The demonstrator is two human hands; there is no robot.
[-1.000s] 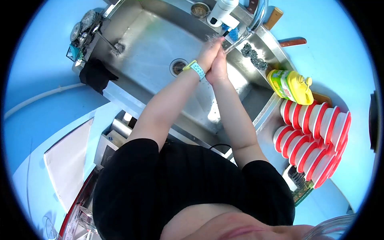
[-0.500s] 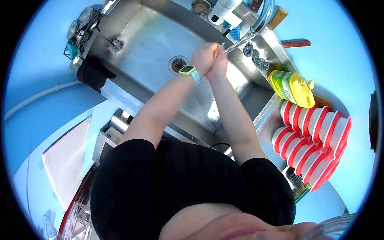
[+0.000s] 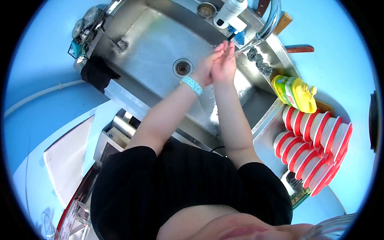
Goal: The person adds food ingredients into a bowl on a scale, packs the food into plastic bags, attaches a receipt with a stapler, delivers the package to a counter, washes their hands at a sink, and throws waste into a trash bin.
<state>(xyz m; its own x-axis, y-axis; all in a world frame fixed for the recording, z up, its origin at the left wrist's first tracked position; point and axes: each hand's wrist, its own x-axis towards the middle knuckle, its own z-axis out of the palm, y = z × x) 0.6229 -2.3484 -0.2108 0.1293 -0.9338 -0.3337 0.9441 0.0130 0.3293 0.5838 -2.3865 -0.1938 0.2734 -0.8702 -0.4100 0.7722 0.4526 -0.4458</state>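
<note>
My left hand (image 3: 206, 68) and my right hand (image 3: 224, 69) are pressed side by side over a stainless steel sink (image 3: 160, 36). Their fingers stretch toward the faucet (image 3: 273, 24), and running water (image 3: 243, 48) from it falls on the fingertips. Both palms appear turned upward, with nothing held in them. A watch with a light blue patterned band (image 3: 193, 85) is on my left wrist; its face is turned out of sight. Below the hands, to the left, lies the round drain (image 3: 183, 68).
On the right ledge are steel wool scourers (image 3: 260, 62), a yellow detergent jug (image 3: 296, 93) and stacked white containers with red rims (image 3: 312, 128). A white dispenser (image 3: 230, 14) and a small bowl (image 3: 206, 10) stand at the back. A black cloth (image 3: 98, 74) hangs over the left edge.
My hands were clasped together and have opened, fingers now extended under the water. My left wrist has rotated, so the watch face no longer shows. The view has shifted slightly.
</note>
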